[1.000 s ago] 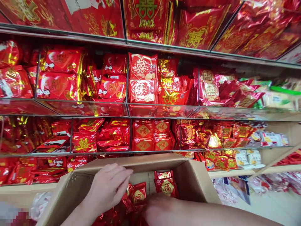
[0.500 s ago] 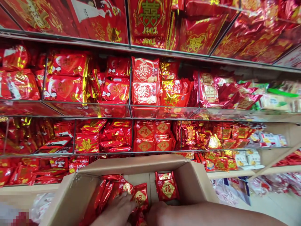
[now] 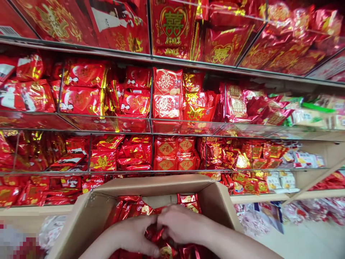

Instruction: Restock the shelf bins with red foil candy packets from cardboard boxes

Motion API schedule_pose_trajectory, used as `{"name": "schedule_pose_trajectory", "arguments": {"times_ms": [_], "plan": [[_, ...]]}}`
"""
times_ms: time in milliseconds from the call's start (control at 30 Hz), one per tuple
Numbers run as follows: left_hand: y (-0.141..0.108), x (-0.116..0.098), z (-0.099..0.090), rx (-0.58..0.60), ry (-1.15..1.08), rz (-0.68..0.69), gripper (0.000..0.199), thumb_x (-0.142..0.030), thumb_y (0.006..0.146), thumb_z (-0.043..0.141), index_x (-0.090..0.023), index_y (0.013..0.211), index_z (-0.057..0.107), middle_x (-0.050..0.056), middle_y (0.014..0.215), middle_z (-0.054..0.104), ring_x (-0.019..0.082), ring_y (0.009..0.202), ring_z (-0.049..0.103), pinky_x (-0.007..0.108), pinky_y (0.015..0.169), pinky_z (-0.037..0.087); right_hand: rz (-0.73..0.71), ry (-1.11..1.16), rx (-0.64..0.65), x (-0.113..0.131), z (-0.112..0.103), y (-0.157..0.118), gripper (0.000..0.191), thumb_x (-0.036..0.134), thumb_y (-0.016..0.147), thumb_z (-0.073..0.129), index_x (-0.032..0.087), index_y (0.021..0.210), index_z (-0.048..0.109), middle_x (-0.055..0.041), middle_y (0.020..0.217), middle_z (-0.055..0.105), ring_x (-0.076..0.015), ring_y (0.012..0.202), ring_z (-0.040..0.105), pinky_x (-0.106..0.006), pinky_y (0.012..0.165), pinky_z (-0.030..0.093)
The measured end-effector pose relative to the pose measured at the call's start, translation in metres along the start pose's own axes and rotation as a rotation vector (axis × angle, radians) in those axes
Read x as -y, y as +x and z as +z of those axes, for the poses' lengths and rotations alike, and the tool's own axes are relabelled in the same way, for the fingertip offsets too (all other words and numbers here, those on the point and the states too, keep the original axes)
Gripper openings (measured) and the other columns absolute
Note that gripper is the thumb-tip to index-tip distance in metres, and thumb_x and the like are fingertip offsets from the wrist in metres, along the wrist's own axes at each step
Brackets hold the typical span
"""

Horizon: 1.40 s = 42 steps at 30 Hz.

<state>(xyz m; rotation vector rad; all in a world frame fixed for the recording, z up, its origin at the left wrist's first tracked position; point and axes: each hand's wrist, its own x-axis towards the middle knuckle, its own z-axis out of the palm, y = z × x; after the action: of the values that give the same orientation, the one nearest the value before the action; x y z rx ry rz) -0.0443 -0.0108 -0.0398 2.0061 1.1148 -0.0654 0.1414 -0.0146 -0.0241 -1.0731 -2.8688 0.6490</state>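
Observation:
Both hands are inside an open cardboard box (image 3: 161, 183) holding shiny red packets with gold marks. My left hand (image 3: 132, 232) curves around red foil packets (image 3: 155, 235), its thumb below and fingers above. My right hand (image 3: 179, 223) meets it at the fingertips, its fingers bent and closed on the same red foil; how many packets are held is hidden. More red packets (image 3: 126, 208) lean at the box's left side. Another small stack (image 3: 188, 201) stands at the back right, partly behind my right hand. A gold-marked packet (image 3: 167, 251) shows below the hands.
Glass-fronted shelves (image 3: 183, 127) full of red packets rise behind the box. Red packets with gold diamonds (image 3: 165, 147) sit in the compartment just above it. White packets (image 3: 280, 181) stand on the lower right shelf. Clear plastic bags (image 3: 252, 219) lie near the floor at right.
My right hand has moved up and left across the box to meet my left hand. My left hand has shifted slightly down and left around the packets. The view has moved slightly.

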Motion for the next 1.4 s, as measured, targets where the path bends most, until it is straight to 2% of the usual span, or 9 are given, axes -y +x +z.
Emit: {"name": "schedule_pose_trajectory", "arguments": {"times_ms": [100, 267, 533, 667, 767, 900, 1000, 1167, 1400], "plan": [[-0.003, -0.006, -0.009, -0.06, -0.204, 0.034, 0.029, -0.04, 0.07, 0.058, -0.022, 0.093, 0.061, -0.001, 0.086, 0.066, 0.017, 0.074, 0.062, 0.026, 0.066, 0.048, 0.028, 0.194, -0.301, -0.003, -0.025, -0.009, 0.014, 0.019, 0.078, 0.057, 0.02, 0.088, 0.067, -0.0018, 0.081, 0.067, -0.0134, 0.078, 0.06, -0.022, 0.073, 0.043], [-0.009, -0.018, -0.018, -0.133, -0.566, 0.093, 0.028, -0.043, 0.077, 0.054, -0.021, 0.092, 0.061, -0.002, 0.08, 0.061, 0.009, 0.052, 0.056, 0.02, 0.05, 0.046, 0.18, 0.477, -0.515, -0.007, -0.036, -0.015, 0.013, 0.026, 0.079, 0.055, 0.018, 0.082, 0.065, -0.0001, 0.078, 0.066, -0.0121, 0.07, 0.058, -0.022, 0.066, 0.043], [-0.012, -0.025, -0.018, -0.164, -0.736, 0.132, 0.032, -0.048, 0.079, 0.051, -0.021, 0.092, 0.063, -0.002, 0.077, 0.056, 0.011, 0.061, 0.054, 0.021, 0.048, 0.049, 0.227, 0.592, -0.569, -0.004, -0.036, -0.017, 0.017, 0.029, 0.08, 0.052, 0.017, 0.074, 0.061, 0.0013, 0.067, 0.061, -0.0109, 0.062, 0.052, -0.021, 0.06, 0.039], [-0.011, -0.021, -0.018, -0.204, -0.747, 0.164, 0.03, -0.047, 0.079, 0.051, -0.023, 0.094, 0.062, -0.001, 0.079, 0.059, 0.014, 0.067, 0.056, 0.021, 0.05, 0.048, 0.236, 0.635, -0.481, 0.0, -0.035, -0.021, 0.027, 0.033, 0.07, 0.064, 0.02, 0.093, 0.059, 0.0025, 0.074, 0.059, -0.0121, 0.068, 0.052, -0.021, 0.061, 0.04], [-0.01, -0.018, -0.019, -0.193, -0.801, 0.179, 0.035, -0.05, 0.077, 0.053, -0.023, 0.098, 0.058, 0.0, 0.075, 0.064, 0.014, 0.064, 0.059, 0.023, 0.053, 0.046, 0.191, 0.671, -0.43, -0.001, -0.042, -0.026, 0.024, 0.029, 0.068, 0.066, 0.02, 0.089, 0.059, 0.0038, 0.071, 0.057, -0.0112, 0.066, 0.05, -0.02, 0.059, 0.04], [-0.005, -0.01, -0.019, -0.123, -0.914, 0.167, 0.048, -0.057, 0.077, 0.048, -0.02, 0.107, 0.051, 0.007, 0.086, 0.068, 0.017, 0.066, 0.064, 0.028, 0.059, 0.045, 0.166, 0.691, -0.792, -0.025, -0.068, -0.033, 0.025, 0.032, 0.074, 0.06, 0.021, 0.094, 0.053, 0.0013, 0.079, 0.057, -0.012, 0.068, 0.051, -0.022, 0.061, 0.042], [0.004, 0.0, -0.015, -0.128, -0.724, 0.111, 0.041, -0.048, 0.075, 0.056, -0.02, 0.104, 0.054, 0.007, 0.096, 0.066, 0.018, 0.081, 0.062, 0.029, 0.072, 0.044, 0.268, 0.453, -1.001, -0.061, -0.09, -0.033, 0.024, 0.033, 0.078, 0.055, 0.021, 0.098, 0.05, -0.0004, 0.081, 0.056, -0.0139, 0.069, 0.052, -0.026, 0.064, 0.042], [0.017, 0.019, 0.004, -0.138, -0.357, -0.03, 0.039, -0.042, 0.074, 0.055, -0.021, 0.107, 0.057, 0.005, 0.095, 0.066, 0.019, 0.083, 0.06, 0.029, 0.074, 0.044, 0.396, 0.11, -0.712, -0.106, -0.103, -0.022, 0.015, 0.018, 0.077, 0.054, 0.019, 0.092, 0.054, -0.0002, 0.077, 0.058, -0.0146, 0.068, 0.052, -0.028, 0.068, 0.042], [0.013, 0.025, 0.017, -0.098, -0.063, -0.141, 0.046, -0.044, 0.068, 0.057, -0.027, 0.112, 0.06, 0.009, 0.105, 0.066, 0.028, 0.092, 0.061, 0.037, 0.079, 0.045, 0.387, -0.4, -0.625, -0.101, -0.089, -0.011, 0.017, 0.018, 0.083, 0.05, 0.014, 0.075, 0.065, -0.0109, 0.09, 0.058, -0.0206, 0.087, 0.052, -0.031, 0.079, 0.041]]}}
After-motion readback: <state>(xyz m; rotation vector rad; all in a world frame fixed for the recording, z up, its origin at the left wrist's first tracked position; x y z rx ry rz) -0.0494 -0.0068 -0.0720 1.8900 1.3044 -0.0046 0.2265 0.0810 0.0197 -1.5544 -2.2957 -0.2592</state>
